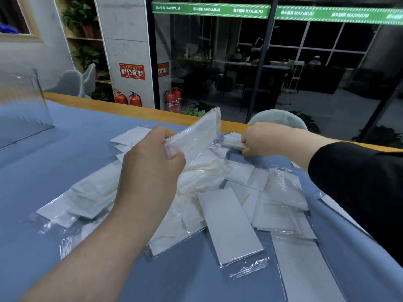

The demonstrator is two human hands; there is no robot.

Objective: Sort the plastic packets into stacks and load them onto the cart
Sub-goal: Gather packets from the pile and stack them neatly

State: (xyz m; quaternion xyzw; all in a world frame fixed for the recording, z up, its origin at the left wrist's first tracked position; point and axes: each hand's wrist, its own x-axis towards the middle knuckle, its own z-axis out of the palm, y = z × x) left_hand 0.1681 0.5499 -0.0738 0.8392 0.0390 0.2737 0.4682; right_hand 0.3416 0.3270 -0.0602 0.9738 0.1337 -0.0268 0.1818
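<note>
Many plastic packets [229, 216] lie jumbled on the blue table [65, 171], none stacked yet, so sorting seems just begun. Left hand [150, 162] pinches a small bundle of packets [196, 134] lifted above the heap. Right hand [259, 138] curls round another packet [232, 141] at the far edge. Next, probably, squaring them together into one stack. No cart in view.

We see clear plastic packets [231, 223] with white inserts heaped on a blue desk [28, 192] with an orange-yellow far edge, a black sleeve [357, 184] at its right edge, and beyond it red fire extinguishers [128, 98] and a green banner [210, 8] with white lettering.
</note>
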